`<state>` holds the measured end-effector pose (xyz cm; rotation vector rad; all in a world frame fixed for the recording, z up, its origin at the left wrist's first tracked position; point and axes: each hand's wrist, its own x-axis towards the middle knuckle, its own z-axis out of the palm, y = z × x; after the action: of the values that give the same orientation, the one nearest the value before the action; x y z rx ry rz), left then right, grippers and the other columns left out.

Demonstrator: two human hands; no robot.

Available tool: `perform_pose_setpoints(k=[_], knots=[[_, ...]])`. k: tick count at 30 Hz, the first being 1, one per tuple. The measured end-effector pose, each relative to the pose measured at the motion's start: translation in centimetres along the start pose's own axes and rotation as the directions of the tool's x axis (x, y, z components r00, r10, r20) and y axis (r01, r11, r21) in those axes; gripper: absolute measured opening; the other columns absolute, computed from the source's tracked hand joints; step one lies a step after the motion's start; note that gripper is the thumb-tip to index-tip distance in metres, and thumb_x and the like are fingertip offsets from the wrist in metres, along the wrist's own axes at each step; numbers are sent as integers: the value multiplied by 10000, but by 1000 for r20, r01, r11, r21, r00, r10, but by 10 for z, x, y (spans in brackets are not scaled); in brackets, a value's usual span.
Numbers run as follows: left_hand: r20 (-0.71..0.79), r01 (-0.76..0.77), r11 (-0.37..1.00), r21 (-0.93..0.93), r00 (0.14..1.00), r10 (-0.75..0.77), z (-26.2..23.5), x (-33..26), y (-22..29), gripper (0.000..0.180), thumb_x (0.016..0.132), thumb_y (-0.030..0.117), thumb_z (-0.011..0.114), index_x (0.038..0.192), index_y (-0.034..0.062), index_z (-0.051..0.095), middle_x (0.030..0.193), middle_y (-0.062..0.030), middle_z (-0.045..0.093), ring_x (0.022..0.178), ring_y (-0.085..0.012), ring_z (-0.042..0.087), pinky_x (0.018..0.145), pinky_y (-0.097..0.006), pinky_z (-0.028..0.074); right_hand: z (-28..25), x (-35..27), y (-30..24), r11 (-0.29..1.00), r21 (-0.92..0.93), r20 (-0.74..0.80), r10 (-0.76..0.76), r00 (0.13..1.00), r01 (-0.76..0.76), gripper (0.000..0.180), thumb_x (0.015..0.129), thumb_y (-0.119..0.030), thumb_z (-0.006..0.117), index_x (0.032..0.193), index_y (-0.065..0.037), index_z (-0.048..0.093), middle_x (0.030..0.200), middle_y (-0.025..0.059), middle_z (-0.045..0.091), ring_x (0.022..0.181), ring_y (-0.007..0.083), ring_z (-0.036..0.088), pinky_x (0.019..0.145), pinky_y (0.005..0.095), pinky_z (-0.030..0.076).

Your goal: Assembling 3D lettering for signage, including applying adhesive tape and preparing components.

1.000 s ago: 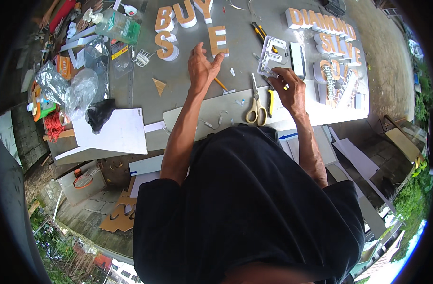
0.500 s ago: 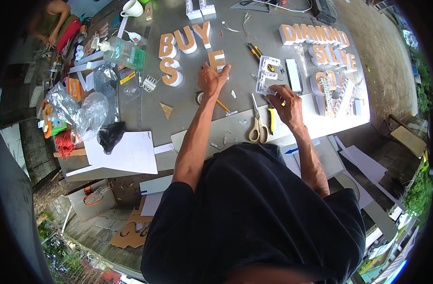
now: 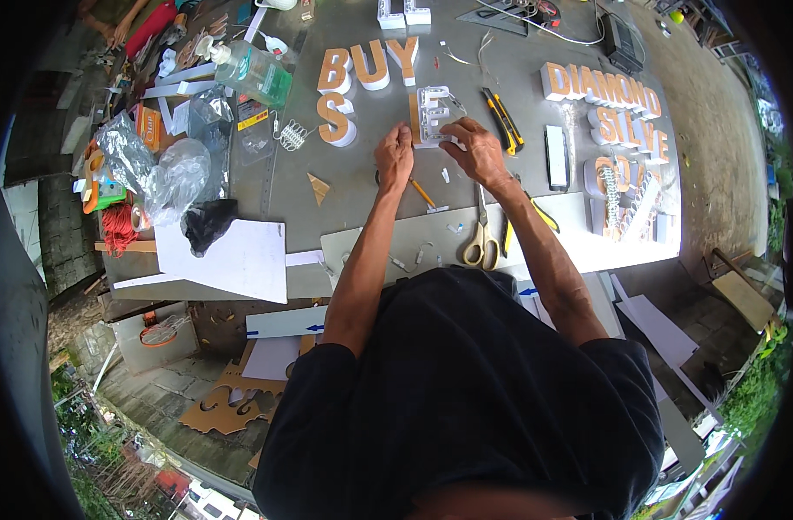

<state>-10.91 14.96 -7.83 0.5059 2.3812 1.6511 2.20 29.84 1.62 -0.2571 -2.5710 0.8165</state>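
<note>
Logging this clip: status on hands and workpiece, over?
Left hand and right hand both grip the letter piece on the table. Pencil and scissors lie nearby, not obstructing.

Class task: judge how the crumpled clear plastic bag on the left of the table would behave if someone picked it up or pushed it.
The clear plastic bag lies crumpled and puffed, so it is probably floppy and very light. Its glossy film looks slippery, and a push would likely crush it or slide it rather than roll it.

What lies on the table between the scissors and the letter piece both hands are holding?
In the head view, a pencil and small white scraps lie between the scissors and the letter piece, partly under the right hand.
</note>
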Motion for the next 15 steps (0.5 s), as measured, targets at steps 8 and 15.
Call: perform_pose_setpoints(k=[8, 15], knots=[[124, -17, 994, 108, 992, 3, -11, -15, 33, 402, 1010, 342, 627, 1308, 75, 666, 1000, -151, 747, 878, -248, 720, 807, -354, 547, 28, -3, 7, 979, 44, 165, 191, 968, -201, 305, 880, -246, 738, 1159, -132, 689, 1041, 111, 664, 916, 359, 686, 792, 457, 555], [84, -59, 994, 96, 995, 51, -11, -15, 45, 357, 980, 302, 672, 1251, 71, 698, 975, -168, 745, 867, -260, 724, 800, -356, 550, 30, -5, 11, 985, -4, 163, 170, 972, -171, 350, 885, -230, 728, 1209, -123, 653, 1060, 117, 661, 912, 373, 688, 791, 463, 562]])
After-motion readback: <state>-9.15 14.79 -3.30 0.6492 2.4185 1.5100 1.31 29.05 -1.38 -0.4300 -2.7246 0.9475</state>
